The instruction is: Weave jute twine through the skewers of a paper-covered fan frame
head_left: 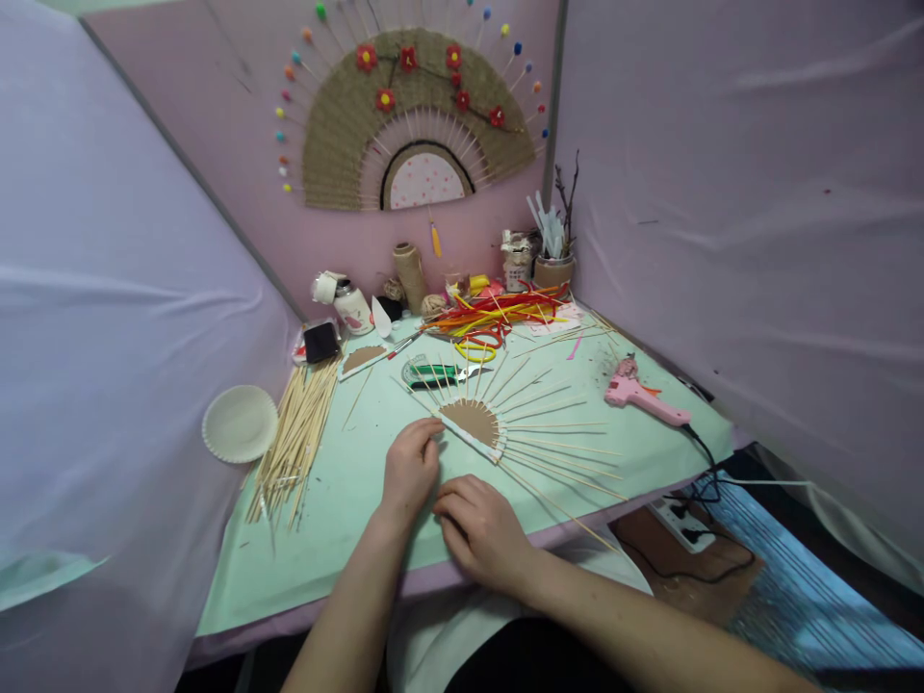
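A brown cardboard half-disc (471,423) with a white edging lies on the green tabletop, thin bamboo sticks (555,425) fanning out from its curved side. At the left end of its straight edge, my left hand (411,469) has its fingers closed with the tips on the corner. My right hand (482,529) rests nearer the table's front edge, below the half-disc, fingers curled in; I see nothing held in it. Just behind the half-disc lie green-handled cutters (437,373), partly behind the sticks.
A bundle of bamboo sticks (295,438) and a white dish (240,423) are on the left. A pink glue gun (646,397) with a cord lies right. Scissors (476,348), coloured pipe cleaners (498,310) and jars (518,262) stand behind. A decorated fan (328,144) hangs on the back wall.
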A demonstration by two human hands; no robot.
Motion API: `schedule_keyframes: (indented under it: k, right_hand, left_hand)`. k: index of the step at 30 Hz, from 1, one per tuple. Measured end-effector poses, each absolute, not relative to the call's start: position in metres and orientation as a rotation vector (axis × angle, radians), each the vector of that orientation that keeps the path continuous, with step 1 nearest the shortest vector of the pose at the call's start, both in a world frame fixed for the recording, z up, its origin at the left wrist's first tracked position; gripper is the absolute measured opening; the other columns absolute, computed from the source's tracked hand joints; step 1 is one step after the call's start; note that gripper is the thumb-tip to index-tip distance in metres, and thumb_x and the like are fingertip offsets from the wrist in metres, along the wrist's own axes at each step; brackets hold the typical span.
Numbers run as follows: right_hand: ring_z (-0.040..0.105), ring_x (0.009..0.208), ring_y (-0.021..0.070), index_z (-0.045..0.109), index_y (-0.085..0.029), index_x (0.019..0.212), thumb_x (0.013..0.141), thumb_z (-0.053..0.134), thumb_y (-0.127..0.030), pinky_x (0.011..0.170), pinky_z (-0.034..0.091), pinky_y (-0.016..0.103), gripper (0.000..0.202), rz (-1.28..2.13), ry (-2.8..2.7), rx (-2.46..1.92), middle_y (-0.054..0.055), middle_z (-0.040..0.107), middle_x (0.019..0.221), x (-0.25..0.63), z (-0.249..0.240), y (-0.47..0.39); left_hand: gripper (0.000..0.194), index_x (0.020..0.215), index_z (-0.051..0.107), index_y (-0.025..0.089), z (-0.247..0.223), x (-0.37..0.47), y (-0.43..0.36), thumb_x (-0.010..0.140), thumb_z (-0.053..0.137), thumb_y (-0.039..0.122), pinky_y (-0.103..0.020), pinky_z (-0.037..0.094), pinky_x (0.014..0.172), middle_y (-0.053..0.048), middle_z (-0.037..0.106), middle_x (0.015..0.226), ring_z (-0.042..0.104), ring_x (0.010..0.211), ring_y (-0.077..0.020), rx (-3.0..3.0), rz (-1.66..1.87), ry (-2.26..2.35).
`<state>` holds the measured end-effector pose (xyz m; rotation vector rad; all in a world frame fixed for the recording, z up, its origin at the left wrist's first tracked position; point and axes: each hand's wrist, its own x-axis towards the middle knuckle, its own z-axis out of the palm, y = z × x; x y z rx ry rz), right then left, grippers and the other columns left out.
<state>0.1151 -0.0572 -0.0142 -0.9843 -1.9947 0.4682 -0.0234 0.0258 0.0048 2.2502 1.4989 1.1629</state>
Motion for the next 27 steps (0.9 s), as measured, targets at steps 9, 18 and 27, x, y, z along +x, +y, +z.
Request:
schedule_keyframes:
  k: [9,18,27]
  right_hand:
    - [0.056,0.090,0.0206,0.061,-0.018,0.092,0.085,0.052,-0.011,0.079,0.047,0.035,0.012,0.480,-2.002,-0.987,0.007,0.065,0.095,0.114,-0.014,-0.057]
    - [0.055,0.092,0.0189,0.060,-0.018,0.095,0.088,0.049,-0.009,0.083,0.049,0.034,0.015,0.536,-1.929,-0.835,0.008,0.064,0.095,0.127,0.018,-0.067]
    - [0.062,0.093,0.0186,0.064,-0.018,0.098,0.092,0.051,-0.021,0.084,0.047,0.031,0.014,0.229,-2.047,-1.119,0.008,0.069,0.097,0.235,0.089,0.000]
  left_hand:
    - [0.039,0.097,0.072,0.018,0.000,-0.024,0.027,0.076,0.045,0.000,-0.039,0.050,0.104,-0.006,0.072,0.112,0.065,0.110,-0.0183,2.337,1.051,1.418]
    - [0.039,0.098,0.073,0.018,-0.003,-0.024,0.028,0.077,0.044,0.002,-0.038,0.051,0.102,-0.006,0.073,0.112,0.066,0.108,-0.0182,2.345,0.976,1.455]
    - [0.037,0.098,0.073,0.020,-0.003,-0.025,0.028,0.078,0.046,0.004,-0.040,0.052,0.100,-0.005,0.072,0.113,0.066,0.108,-0.0204,2.348,0.887,1.471]
